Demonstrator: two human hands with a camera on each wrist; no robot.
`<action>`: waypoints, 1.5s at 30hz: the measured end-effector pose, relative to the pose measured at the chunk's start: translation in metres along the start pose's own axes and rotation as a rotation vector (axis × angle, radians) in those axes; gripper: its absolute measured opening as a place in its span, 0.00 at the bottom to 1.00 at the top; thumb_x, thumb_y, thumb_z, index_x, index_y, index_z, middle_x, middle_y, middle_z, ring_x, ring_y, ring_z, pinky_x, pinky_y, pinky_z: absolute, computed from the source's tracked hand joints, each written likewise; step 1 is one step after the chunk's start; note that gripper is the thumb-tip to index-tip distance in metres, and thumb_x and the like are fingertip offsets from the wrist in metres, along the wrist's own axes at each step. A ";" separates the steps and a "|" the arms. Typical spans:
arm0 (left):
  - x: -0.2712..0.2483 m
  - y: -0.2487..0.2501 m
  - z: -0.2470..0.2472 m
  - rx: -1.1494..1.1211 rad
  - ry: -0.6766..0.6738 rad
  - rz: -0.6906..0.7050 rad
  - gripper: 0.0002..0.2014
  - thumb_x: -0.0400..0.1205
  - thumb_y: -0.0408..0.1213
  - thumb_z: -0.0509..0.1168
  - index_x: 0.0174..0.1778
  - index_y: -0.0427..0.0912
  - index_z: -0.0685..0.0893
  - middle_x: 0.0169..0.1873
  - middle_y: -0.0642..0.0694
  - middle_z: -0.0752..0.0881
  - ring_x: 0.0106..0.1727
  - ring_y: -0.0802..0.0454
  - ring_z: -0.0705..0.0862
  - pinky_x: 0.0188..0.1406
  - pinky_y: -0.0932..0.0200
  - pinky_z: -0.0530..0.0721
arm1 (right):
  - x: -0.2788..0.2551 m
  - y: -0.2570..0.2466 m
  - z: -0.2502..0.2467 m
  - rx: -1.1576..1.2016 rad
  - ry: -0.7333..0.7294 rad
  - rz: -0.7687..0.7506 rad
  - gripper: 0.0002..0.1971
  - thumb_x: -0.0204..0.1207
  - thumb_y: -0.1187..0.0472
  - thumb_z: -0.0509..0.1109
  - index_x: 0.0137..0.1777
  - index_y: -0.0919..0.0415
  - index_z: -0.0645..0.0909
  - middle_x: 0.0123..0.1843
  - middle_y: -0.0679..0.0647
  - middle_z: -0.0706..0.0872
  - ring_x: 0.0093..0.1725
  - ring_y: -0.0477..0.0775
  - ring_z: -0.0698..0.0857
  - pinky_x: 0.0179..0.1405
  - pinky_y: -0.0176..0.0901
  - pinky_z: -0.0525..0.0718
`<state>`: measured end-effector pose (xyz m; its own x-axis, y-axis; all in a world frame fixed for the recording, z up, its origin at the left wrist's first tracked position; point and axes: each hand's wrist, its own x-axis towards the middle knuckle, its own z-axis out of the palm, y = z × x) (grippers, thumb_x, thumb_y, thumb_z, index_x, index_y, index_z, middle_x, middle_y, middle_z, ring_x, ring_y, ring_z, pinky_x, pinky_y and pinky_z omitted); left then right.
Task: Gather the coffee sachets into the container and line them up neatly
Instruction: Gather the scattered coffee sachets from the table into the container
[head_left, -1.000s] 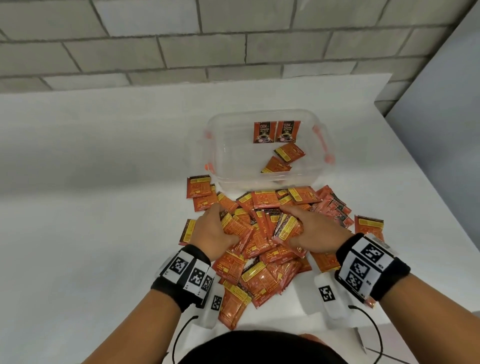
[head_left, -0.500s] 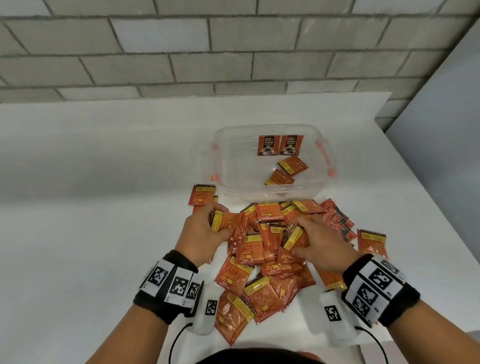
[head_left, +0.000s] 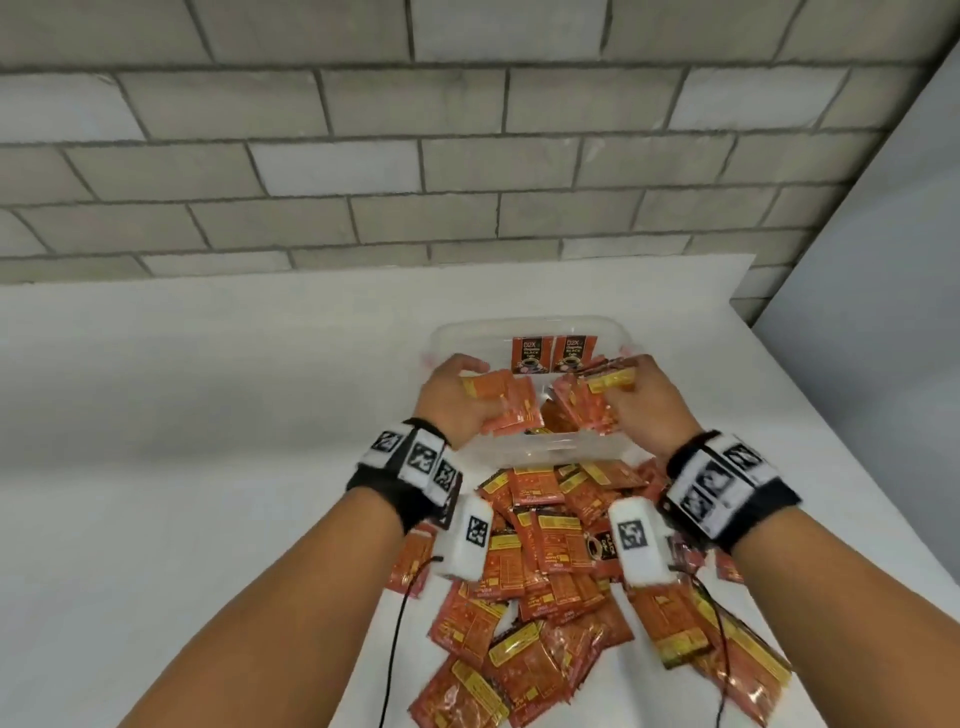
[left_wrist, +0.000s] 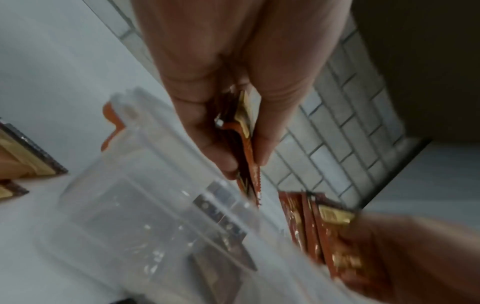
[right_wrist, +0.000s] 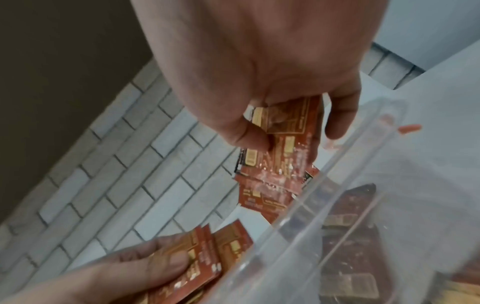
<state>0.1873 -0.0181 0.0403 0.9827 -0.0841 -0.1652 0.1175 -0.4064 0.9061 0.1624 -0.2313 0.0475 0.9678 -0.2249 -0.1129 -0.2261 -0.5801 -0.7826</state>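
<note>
Above the clear plastic container both hands hold bunches of orange coffee sachets. My left hand grips a fan of sachets over the container's left half; the left wrist view shows them pinched edge-on. My right hand grips another bunch, spread between thumb and fingers. Two sachets stand upright against the container's far wall. A big loose pile of sachets lies on the table in front of the container, partly hidden by my wrists.
The white table runs back to a grey brick wall. A plain grey panel closes the right side. Orange clips sit on the container's ends.
Both hands took hold of handfuls from the pile and lifted them forward over the container. The head view tilted up, so more wall shows.
</note>
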 end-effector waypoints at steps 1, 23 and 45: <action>0.010 -0.002 0.006 0.062 -0.021 -0.024 0.20 0.72 0.31 0.76 0.56 0.46 0.78 0.55 0.41 0.84 0.44 0.50 0.84 0.30 0.64 0.84 | 0.008 -0.003 0.007 -0.045 0.016 0.008 0.16 0.80 0.59 0.64 0.66 0.62 0.72 0.54 0.52 0.82 0.51 0.53 0.81 0.48 0.41 0.77; -0.072 -0.084 -0.063 0.243 0.133 -0.207 0.07 0.79 0.45 0.69 0.44 0.46 0.82 0.42 0.49 0.86 0.45 0.45 0.85 0.44 0.51 0.84 | -0.052 0.072 0.000 -0.296 -0.007 0.025 0.11 0.80 0.59 0.66 0.60 0.58 0.81 0.55 0.55 0.85 0.49 0.55 0.85 0.49 0.41 0.79; -0.084 -0.122 -0.025 0.599 -0.011 -0.448 0.38 0.67 0.56 0.77 0.70 0.51 0.71 0.61 0.43 0.82 0.63 0.43 0.80 0.64 0.46 0.80 | -0.065 0.074 0.040 -0.760 -0.094 -0.057 0.34 0.75 0.39 0.66 0.77 0.52 0.63 0.72 0.58 0.74 0.73 0.62 0.67 0.71 0.58 0.67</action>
<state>0.0939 0.0609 -0.0469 0.8571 0.1985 -0.4754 0.4053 -0.8294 0.3844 0.0873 -0.2282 -0.0271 0.9778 -0.1310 -0.1633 -0.1568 -0.9751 -0.1568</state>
